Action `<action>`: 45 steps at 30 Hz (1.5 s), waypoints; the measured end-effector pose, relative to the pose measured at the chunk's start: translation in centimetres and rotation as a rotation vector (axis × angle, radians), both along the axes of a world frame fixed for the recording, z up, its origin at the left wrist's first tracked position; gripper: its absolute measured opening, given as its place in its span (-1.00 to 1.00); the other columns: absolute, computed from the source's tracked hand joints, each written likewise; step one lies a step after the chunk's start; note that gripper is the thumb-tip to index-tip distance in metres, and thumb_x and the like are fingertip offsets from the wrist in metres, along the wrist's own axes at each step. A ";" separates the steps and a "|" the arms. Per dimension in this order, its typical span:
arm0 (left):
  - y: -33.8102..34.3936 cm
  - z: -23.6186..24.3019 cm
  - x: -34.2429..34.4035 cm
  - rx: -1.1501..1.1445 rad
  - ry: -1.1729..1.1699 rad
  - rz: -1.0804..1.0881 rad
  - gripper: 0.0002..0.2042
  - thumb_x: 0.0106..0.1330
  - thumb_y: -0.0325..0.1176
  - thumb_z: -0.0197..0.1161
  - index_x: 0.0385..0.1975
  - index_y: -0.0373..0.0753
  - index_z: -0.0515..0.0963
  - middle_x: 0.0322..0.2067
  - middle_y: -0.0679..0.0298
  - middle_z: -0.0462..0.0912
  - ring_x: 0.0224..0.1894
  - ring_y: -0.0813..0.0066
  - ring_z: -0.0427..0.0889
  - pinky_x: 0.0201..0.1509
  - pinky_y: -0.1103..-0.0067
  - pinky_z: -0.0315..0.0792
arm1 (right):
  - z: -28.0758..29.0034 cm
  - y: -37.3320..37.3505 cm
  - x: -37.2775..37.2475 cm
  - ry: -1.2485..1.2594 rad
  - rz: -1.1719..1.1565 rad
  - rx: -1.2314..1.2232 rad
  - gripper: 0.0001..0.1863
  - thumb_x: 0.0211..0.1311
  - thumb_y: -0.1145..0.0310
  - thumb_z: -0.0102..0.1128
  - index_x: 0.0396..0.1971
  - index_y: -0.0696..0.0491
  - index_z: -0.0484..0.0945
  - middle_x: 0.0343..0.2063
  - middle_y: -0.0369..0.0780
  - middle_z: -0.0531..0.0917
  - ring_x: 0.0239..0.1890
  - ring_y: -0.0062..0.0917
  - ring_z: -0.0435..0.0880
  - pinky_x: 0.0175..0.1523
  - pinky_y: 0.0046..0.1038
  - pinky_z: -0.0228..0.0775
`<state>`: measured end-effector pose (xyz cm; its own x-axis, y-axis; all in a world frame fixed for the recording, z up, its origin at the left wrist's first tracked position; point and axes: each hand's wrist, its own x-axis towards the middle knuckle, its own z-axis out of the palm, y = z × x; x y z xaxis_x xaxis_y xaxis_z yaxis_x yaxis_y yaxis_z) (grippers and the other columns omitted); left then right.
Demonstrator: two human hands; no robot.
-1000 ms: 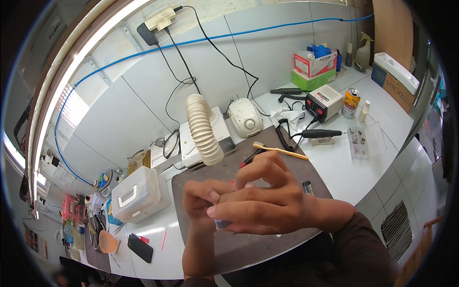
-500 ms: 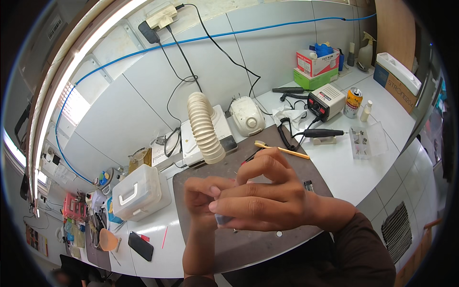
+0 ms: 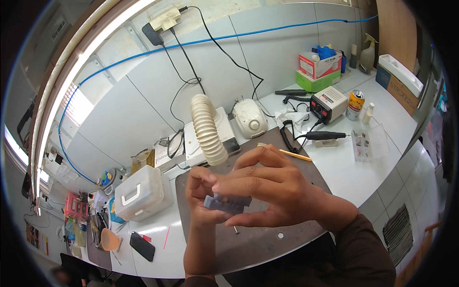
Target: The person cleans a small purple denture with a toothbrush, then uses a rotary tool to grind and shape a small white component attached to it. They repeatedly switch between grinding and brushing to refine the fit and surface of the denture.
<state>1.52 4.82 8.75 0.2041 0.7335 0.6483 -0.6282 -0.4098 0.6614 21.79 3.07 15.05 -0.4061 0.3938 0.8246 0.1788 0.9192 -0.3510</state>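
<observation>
A small grey-violet dental model (image 3: 224, 204) is held up over the brown mat (image 3: 258, 248). My left hand (image 3: 201, 193) grips its left end, fingers curled behind and around it. My right hand (image 3: 279, 189) arches over the model from the right. Its fingertips meet the model's upper edge beside my left thumb, and its thumb lies low near the underside. Part of the model's top is hidden by these fingers. Below the hands, a small pin-like metal piece (image 3: 236, 230) and a white round spot (image 3: 280, 235) show on the mat.
A ribbed suction hose (image 3: 208, 129) hangs just beyond my hands. At right are a black handpiece (image 3: 325, 136) on its rest, a bur box (image 3: 362, 146), a control unit (image 3: 328, 104) and a can (image 3: 355, 105). A clear case (image 3: 143, 193) and phone (image 3: 142, 246) sit left.
My right thumb has dropped and the right fingers have lifted, so more of the dental model shows between the hands. The whole view has shifted slightly.
</observation>
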 end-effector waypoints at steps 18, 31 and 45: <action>-0.3 2.0 -0.2 -0.138 -0.028 -0.107 -0.47 -0.04 -0.53 0.57 -0.10 -0.23 0.38 -0.17 -0.05 0.68 -0.12 0.09 0.74 -0.05 0.32 0.67 | 0.3 0.6 0.3 -0.008 -0.027 0.004 -0.45 0.02 0.13 0.53 0.04 -0.03 0.62 -0.11 -0.26 0.69 0.01 -0.35 0.61 0.12 -0.27 0.45; -2.4 5.2 -0.6 0.597 0.799 1.004 -0.54 -0.16 -0.64 0.48 -0.14 -0.21 0.72 -0.16 0.20 0.71 -0.14 0.31 0.69 -0.13 0.49 0.57 | -1.0 3.0 0.0 0.084 0.022 0.006 -0.61 -0.04 0.34 0.59 -0.13 -0.06 0.72 -0.12 -0.21 0.74 -0.12 -0.44 0.77 -0.08 -0.44 0.66; -1.9 5.1 -1.5 0.170 0.726 0.671 -0.56 0.01 -0.67 0.49 -0.03 -0.29 0.69 -0.11 0.13 0.72 -0.11 0.42 0.72 -0.08 0.57 0.63 | -2.4 5.0 -0.3 0.099 0.039 -0.135 -0.69 0.03 0.33 0.55 -0.22 0.06 0.69 -0.22 -0.20 0.77 -0.21 -0.46 0.79 -0.18 -0.50 0.64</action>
<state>0.03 2.92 13.87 0.1697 0.7510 0.6382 0.3001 -0.6562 0.6924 21.50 8.08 12.64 -0.3426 0.4890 0.8022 0.1018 0.8681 -0.4857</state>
